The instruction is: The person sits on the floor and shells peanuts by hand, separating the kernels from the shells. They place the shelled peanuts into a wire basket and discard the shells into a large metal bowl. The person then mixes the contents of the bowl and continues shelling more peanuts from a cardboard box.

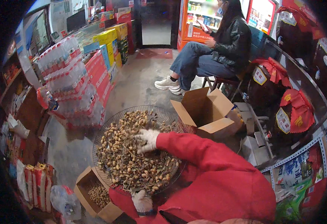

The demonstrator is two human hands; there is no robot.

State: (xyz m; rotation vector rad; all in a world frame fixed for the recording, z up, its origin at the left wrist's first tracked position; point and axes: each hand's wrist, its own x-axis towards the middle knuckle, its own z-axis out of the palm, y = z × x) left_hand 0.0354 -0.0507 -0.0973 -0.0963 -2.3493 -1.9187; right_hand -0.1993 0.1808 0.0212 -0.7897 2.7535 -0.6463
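Note:
A round wire basket (pixel 96 153) heaped with peanuts in their shells (pixel 129 170), mixed with dry stems and leaf bits, lies before me. My right hand (pixel 146 140), in a whitish work glove, reaches over the middle of the heap. Its fingers are spread and touch the peanuts and stems, with nothing plainly gripped. At the basket's near rim is my left hand (pixel 142 202), also gloved. Its fingers are curled and partly hidden, so I cannot see whether they hold anything. A cardboard box (pixel 84 179) with loose peanuts (pixel 99 195) inside stands below the basket, close to my left hand.
An open cardboard box (pixel 199 109) stands beyond the basket at right. Shrink-wrapped bottle packs (pixel 71 84) are stacked at left. A seated person (pixel 208 56) holds a phone near a drinks fridge (pixel 190 28). Large dark jars (pixel 267 81) with red cloth covers line the right side.

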